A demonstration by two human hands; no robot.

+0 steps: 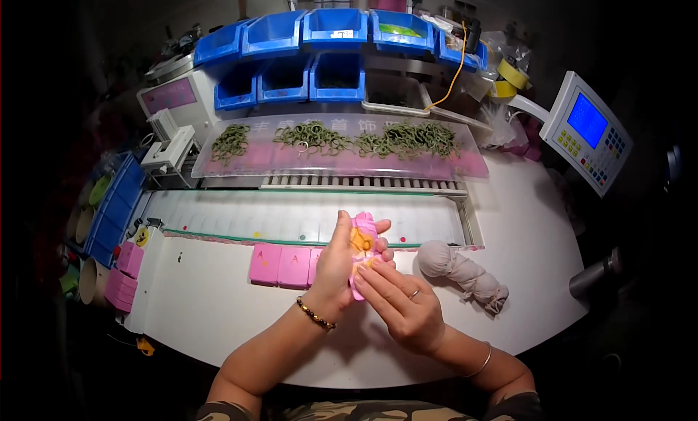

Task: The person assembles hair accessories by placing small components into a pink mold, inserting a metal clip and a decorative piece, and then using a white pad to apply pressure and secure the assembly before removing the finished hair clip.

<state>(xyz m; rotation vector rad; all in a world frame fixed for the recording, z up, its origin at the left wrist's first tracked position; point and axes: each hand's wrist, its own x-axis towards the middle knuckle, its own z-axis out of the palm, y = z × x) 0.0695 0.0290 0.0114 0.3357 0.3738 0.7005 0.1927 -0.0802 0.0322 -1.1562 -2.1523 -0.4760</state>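
Just near-side of the long green-edged panel (218, 214), a pink rubber mould (363, 241) is up off the worktop (240, 319), orange patterned face showing. Left hand (333, 270) half closed around it; right hand (407, 308) grips nothing, fingers nearly straight and together, tips on the mould's lower part. Progress: this mould looks mid-handling, its face exposed. Against the panel's near edge, pink mould blocks (294, 267), at least three, untouched; finished or waiting, cannot tell. Beyond the panel, green looped pieces (407, 139) heaped, likewise untouched. Near its right end, knotted cloth bundle (465, 272), unused.
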